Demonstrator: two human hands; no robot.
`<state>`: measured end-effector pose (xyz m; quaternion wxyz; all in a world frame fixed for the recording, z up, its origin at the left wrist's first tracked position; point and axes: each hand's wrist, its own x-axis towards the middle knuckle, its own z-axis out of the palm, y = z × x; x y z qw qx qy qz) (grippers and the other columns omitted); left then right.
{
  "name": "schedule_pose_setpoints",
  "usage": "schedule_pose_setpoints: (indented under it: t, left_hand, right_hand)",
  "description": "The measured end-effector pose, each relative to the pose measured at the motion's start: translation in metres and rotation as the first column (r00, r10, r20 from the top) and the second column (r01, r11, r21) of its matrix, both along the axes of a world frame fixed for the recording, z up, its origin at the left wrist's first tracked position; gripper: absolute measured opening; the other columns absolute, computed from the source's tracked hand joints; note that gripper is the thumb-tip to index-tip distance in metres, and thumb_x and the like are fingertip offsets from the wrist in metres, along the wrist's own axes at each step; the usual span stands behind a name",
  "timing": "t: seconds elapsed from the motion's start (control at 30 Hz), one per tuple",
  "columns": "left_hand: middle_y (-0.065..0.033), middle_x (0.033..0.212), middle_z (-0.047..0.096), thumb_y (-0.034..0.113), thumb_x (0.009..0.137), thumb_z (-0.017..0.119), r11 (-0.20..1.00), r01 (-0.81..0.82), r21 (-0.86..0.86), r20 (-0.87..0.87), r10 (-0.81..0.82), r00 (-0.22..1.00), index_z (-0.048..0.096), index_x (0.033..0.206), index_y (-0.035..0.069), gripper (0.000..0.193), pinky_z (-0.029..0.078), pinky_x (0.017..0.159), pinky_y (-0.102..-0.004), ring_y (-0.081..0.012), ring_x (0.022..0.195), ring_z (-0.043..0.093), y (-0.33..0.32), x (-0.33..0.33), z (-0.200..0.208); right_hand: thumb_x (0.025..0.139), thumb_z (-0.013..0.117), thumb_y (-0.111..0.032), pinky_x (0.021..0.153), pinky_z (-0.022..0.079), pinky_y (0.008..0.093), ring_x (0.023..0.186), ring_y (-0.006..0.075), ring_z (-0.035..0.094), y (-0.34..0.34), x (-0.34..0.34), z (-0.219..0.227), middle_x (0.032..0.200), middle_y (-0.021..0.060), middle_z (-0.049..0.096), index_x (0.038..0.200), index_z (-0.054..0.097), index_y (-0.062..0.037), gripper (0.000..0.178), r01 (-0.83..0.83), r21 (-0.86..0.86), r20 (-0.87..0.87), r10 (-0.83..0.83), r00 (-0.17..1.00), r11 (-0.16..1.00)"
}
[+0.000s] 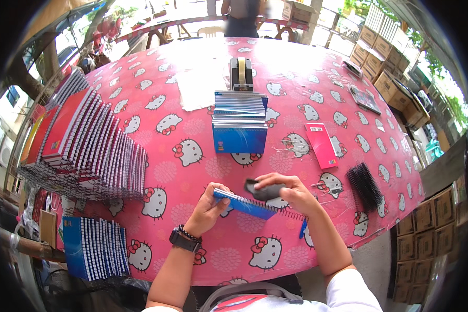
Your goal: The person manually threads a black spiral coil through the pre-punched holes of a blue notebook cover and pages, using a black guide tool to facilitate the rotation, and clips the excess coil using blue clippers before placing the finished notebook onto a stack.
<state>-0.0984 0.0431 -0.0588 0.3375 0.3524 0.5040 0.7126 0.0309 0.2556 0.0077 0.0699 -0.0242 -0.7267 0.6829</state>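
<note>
My left hand (208, 210) grips the left end of a blue notebook (252, 208), with thumb and fingers on either side of it. A dark spiral binding coil (292, 213) runs along the notebook's upper edge and sticks out past its right end, under my right wrist. My right hand (296, 193) is closed on a dark grey, rounded, flat object (268, 192) just above that edge; its exact kind does not show. On the table below my right wrist lies a slim blue tool (302, 229), partly covered. A bundle of black binding coils (365, 187) rests to the right.
Blue notebooks (240, 141) stand in a row ahead, before a tape dispenser (241, 78). Tall stacks of red spiral notebooks (83, 140) and more blue ones (94, 248) occupy the left. A red cover (322, 146) lies right. Cardboard boxes (426, 239) and a person (242, 18) are beyond.
</note>
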Motion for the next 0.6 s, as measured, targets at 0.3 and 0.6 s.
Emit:
schedule_pose_setpoints:
  t: [0.3,0.6]
  left_hand:
    - [0.0017,0.094,0.044,0.012,0.096,0.053,0.996,0.066,-0.054,0.006,-0.066,0.998,0.043,0.111,0.009,0.019,0.037,0.064,-0.0203,-0.0053,0.077,0.041,0.000,0.002,0.005]
    - [0.0004,0.097,0.040,0.015,0.096,0.052,0.993,0.057,-0.099,0.001,-0.057,0.998,0.041,0.109,0.010,0.018,0.037,0.079,-0.0248,-0.0077,0.089,0.039,0.001,0.005,-0.001]
  right_hand:
    - [0.077,0.073,-0.036,0.090,0.042,0.0361,0.106,0.0228,0.052,-0.002,0.001,0.004,0.108,0.0118,0.062,0.105,0.070,-0.0063,0.041,-0.190,-0.179,-0.105,0.173,0.979,0.965]
    - [0.078,0.070,-0.043,0.088,0.044,0.0341,0.106,0.0216,0.053,-0.012,-0.007,-0.011,0.112,0.0114,0.060,0.108,0.068,-0.0063,0.048,0.027,0.225,-0.021,-0.023,1.000,0.974]
